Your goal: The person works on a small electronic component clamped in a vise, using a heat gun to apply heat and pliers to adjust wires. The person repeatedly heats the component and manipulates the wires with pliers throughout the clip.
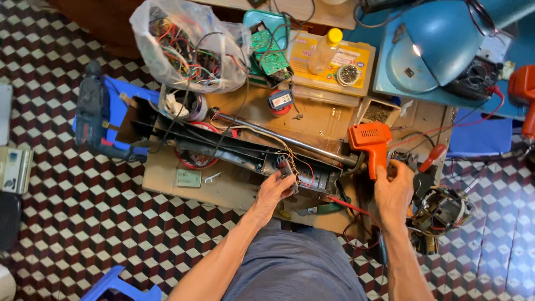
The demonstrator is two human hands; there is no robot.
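Orange plastic marks the pistol-shaped soldering gun (372,146), held upright in the right hand (393,189), whose fingers are wrapped shut around its grip near the right edge of the low wooden board (234,189). The gun's body rises above the fingers, its nose pointing left toward the long black chassis (245,151) lying across the board's middle. The left hand (274,189) sits at the chassis's near side, fingertips pinched on a small wired part (286,167) at its right end. A clear bag of wires (189,47) stands at the far left corner, a yellow box (334,64) at the far edge.
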